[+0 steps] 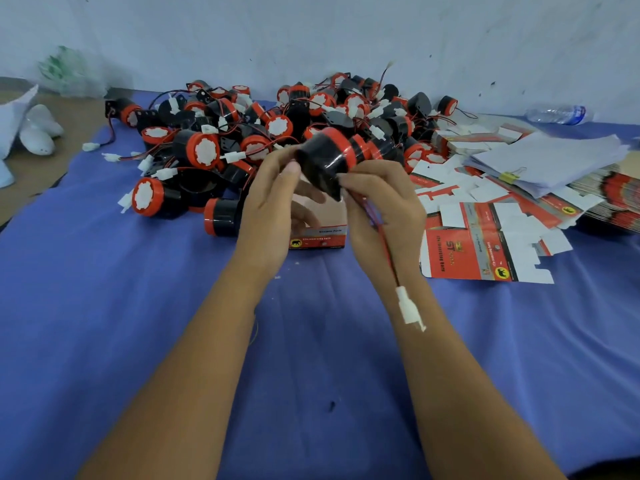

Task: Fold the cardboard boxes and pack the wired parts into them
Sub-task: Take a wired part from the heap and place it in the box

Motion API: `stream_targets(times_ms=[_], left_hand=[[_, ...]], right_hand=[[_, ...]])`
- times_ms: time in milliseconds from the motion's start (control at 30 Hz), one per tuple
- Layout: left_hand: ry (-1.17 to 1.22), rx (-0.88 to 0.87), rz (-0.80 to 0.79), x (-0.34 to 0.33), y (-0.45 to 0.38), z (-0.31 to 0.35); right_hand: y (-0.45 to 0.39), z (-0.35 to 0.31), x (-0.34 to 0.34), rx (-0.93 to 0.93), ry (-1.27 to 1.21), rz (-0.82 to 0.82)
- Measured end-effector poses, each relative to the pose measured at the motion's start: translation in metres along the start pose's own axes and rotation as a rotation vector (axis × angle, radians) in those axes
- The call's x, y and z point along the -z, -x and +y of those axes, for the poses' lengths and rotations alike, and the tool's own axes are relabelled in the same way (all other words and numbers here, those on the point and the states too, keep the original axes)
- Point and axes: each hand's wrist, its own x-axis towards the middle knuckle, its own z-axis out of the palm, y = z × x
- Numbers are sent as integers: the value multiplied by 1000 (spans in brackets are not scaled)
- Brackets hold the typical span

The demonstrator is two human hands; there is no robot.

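A black wired part with a red band (325, 161) is held up above the blue cloth between both hands. My left hand (273, 206) grips its left side. My right hand (384, 206) pinches its red wire (384, 244) near the body; the wire hangs down to a white connector (408, 308) over my right forearm. Behind and below my hands stands a folded red cardboard box (320, 237), partly hidden. A big pile of black and red wired parts (263, 133) lies beyond.
Flat unfolded red and white boxes (485, 251) spread to the right, with a clipped stack of white papers (547, 161) over more box blanks. A plastic bottle (557, 114) lies by the wall. White objects (36, 133) sit at far left. The blue cloth (104, 306) covers the table.
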Motion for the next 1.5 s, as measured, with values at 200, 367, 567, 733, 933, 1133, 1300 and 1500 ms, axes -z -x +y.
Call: stream_targets(times_ms=[200,367,567,733,933,1133,1300,1500], left_hand=[[165,61,-21,6,-5,6],[167,-4,-47,8,-3,12],[143,-30,-117,4,0,13],[117,-45,-125,8,-1,15],[-136,-184,-85,7,-2,12],[-97,-59,76,11,-10,-7],[-73,181,-75,15,-11,-29],[-156,261,-111,20,-12,-39]], right_hand=[[5,-2,-7,29,-68,-116],[-10,5,9,-711,-734,-60],[-9,-3,4,-615,-622,-311],[-23,-9,9,-473,-431,-287],[-38,-8,14,-537,-473,-421],[-44,5,17,-540,-356,-452],[-46,10,12,-460,-246,-573],[-44,16,6,-445,-176,-629]])
